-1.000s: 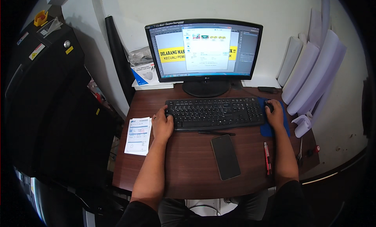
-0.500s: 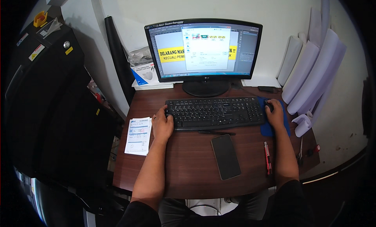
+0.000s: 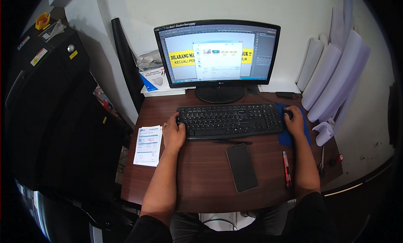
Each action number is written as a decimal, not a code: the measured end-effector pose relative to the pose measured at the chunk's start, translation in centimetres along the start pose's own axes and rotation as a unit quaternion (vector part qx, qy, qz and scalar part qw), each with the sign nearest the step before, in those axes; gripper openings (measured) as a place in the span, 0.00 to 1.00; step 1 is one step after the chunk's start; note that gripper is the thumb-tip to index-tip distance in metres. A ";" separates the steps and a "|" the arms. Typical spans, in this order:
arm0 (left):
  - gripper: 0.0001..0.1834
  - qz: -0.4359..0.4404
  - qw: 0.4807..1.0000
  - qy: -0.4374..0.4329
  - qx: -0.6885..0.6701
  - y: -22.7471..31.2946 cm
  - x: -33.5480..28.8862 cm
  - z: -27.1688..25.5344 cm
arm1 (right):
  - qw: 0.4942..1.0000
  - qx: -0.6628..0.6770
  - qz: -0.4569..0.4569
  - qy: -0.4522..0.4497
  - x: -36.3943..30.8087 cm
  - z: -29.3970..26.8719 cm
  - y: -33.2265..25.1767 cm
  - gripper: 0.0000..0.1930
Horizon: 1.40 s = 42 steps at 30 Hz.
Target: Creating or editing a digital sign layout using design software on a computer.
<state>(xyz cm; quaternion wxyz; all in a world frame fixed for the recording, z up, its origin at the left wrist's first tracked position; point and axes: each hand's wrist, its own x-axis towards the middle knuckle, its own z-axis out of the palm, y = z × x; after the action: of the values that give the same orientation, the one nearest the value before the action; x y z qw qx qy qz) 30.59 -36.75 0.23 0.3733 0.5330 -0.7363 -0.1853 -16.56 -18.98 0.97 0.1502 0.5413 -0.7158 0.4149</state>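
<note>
A black keyboard point(image 3: 231, 120) lies across the desk. At its left end rests my left hand point(image 3: 173, 133), fingers along the edge and thumb apart by the corner keys; it grips nothing I can see. My right hand point(image 3: 295, 120) is curled over a black mouse point(image 3: 289, 114), mostly hidden under the fingers, on a blue mouse pad point(image 3: 305, 136). Behind the keyboard stands a black monitor point(image 3: 260, 67). On its screen a pale dialog window point(image 3: 218, 62) with small thumbnails covers the middle of a yellow banner design.
A dark phone point(image 3: 242, 167), a black pen point(image 3: 232, 142) and a red cutter knife point(image 3: 286, 169) lie on the brown desk point(image 3: 201, 171). Printed slips point(image 3: 147, 145) sit left of my forearm. Large paper rolls point(image 3: 336, 75) lean at the right wall; a black machine point(image 3: 58, 109) stands left.
On the screen, the dialog window has shifted slightly left and down and looks different in its frame. Both hands stay in place.
</note>
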 end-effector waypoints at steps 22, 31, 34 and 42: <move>0.27 -0.013 1.000 -0.006 0.008 0.3 -0.1 0.0 | 1.000 -0.003 0.003 -0.002 0.0 0.0 0.2 0.13; 0.26 -0.007 1.000 -0.001 0.004 0.3 -0.1 0.0 | 1.000 -0.006 0.002 -0.004 0.0 0.1 0.3 0.13; 0.27 -0.011 1.000 -0.007 0.002 0.3 0.0 0.0 | 1.000 0.001 0.001 -0.003 0.0 0.2 0.5 0.13; 0.27 -0.017 1.000 -0.010 0.000 0.5 -0.1 -0.1 | 1.000 -0.007 0.015 -0.010 0.0 0.1 0.2 0.13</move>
<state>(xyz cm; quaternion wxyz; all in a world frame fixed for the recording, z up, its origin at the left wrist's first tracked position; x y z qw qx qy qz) 30.36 -36.50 0.62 0.3627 0.5430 -0.7312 -0.1973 -16.73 -19.07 0.80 0.1401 0.5334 -0.7284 0.4067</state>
